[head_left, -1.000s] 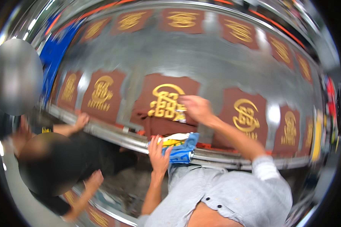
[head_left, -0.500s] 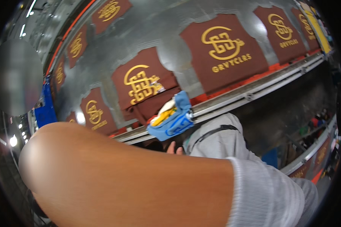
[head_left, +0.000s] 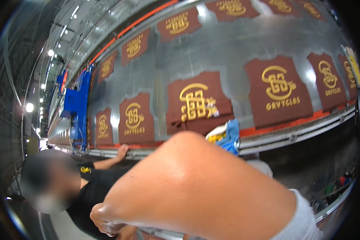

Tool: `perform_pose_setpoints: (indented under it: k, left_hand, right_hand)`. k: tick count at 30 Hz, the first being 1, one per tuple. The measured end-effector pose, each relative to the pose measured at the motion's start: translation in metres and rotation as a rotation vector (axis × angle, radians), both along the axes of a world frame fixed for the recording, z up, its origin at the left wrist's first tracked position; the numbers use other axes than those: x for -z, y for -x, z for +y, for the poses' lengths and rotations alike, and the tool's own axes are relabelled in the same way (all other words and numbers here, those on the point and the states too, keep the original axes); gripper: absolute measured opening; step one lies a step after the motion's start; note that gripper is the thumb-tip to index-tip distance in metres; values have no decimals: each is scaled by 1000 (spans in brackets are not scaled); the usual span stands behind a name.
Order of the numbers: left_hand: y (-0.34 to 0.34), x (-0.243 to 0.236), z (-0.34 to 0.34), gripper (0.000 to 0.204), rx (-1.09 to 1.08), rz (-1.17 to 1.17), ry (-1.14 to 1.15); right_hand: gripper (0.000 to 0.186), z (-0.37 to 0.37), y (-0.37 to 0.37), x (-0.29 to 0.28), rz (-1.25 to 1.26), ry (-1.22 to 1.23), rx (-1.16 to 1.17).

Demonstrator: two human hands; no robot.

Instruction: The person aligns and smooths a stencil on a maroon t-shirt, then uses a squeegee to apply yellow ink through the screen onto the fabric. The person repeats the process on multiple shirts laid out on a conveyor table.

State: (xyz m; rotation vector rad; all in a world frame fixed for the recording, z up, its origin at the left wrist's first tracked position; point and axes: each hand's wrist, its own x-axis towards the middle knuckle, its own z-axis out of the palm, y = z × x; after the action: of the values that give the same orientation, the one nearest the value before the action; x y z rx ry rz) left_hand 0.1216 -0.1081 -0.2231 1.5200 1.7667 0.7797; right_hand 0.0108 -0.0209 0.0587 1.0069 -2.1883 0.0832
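The maroon garment (head_left: 198, 104) with a gold emblem was laid flat on the long silvery worktop (head_left: 236, 44), its lower edge folded and rumpled. A blue and yellow bundle (head_left: 224, 136) was seen just below it. Much of the view was filled by a bare forearm; whether either hand's fingers were open or closed could not be told.

A co-worker's hand (head_left: 122, 151) was rested on the worktop's rail.

A bare forearm (head_left: 204, 188) crosses before maroon printed shirts (head_left: 198, 102).
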Motion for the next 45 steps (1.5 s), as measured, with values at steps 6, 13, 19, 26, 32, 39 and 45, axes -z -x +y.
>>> perform_pose_setpoints:
  k: [6,13,19,26,32,39,45]
  left_hand:
    - [-4,3,22,28,1,-11,-12]
    - [-21,-12,48,18,-8,73,-4]
    - [0,-17,58,15,-216,7,-44]
    - [46,-13,129,16,-194,138,-258]
    - [64,23,217,47,136,287,-175]
    - [72,50,268,72,431,494,11]
    - [79,64,277,73,502,497,84]
  right_hand:
    - [14,33,-19,69,-101,-17,33]
    - [16,96,-123,171,-289,450,188]
    - [17,140,-243,278,-613,872,791]
    - [9,148,-309,292,-425,1137,1394]
    - [29,158,-275,311,-413,997,1645]
    - [49,186,-216,331,-645,845,1820]
    - [57,187,-211,347,-743,875,1931]
